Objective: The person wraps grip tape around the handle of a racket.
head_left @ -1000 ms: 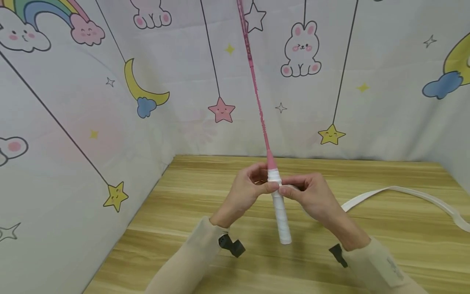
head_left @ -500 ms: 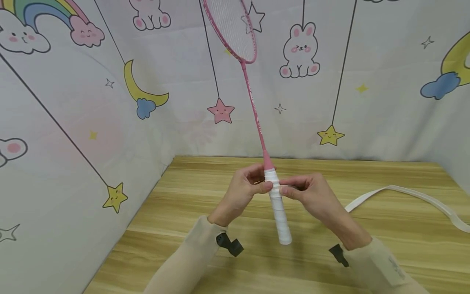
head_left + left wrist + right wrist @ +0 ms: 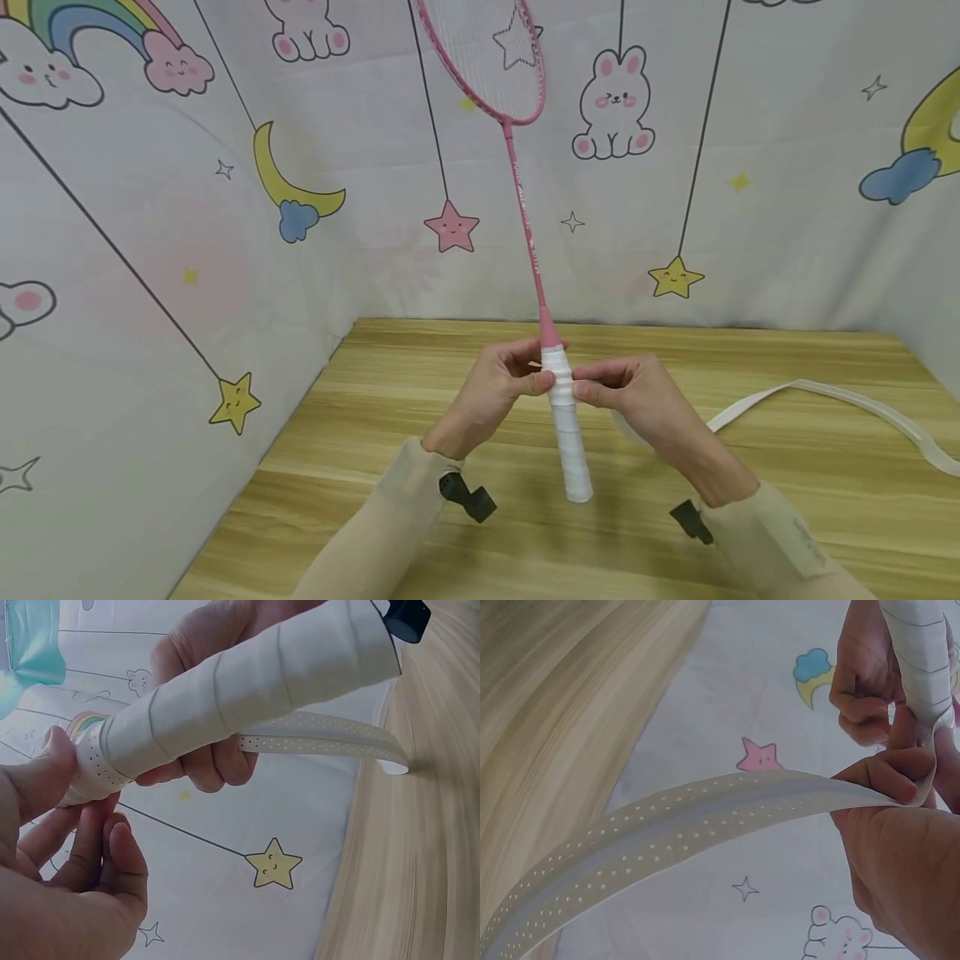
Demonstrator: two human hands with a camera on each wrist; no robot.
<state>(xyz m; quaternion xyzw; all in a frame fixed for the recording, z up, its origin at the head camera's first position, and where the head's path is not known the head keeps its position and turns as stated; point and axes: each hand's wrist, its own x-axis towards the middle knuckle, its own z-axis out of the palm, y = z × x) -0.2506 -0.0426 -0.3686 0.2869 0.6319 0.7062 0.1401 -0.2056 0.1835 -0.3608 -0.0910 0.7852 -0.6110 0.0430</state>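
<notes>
A pink badminton racket (image 3: pixel 529 225) stands tilted over the table, its head cut off by the top of the head view. Its handle (image 3: pixel 572 454) is wrapped in white. At the upper handle my left hand (image 3: pixel 491 392) holds it between thumb and fingers. Close by on the right, my right hand (image 3: pixel 641 396) pinches a strip of perforated white grip tape (image 3: pixel 660 825). In the left wrist view, perforated tape circles the handle's upper end, near my left thumb (image 3: pixel 52 769). The free tape (image 3: pixel 862 400) curves away to the right.
A wooden table (image 3: pixel 360 517) lies beneath both hands. White cloth (image 3: pixel 390 150) printed with stars and rabbits hangs behind it and at the sides. Black camera mounts (image 3: pixel 468 497) sit on both wrists.
The racket has turned about its long axis, so its strung face shows instead of its edge. Both hands stay at the upper handle, nearly in place.
</notes>
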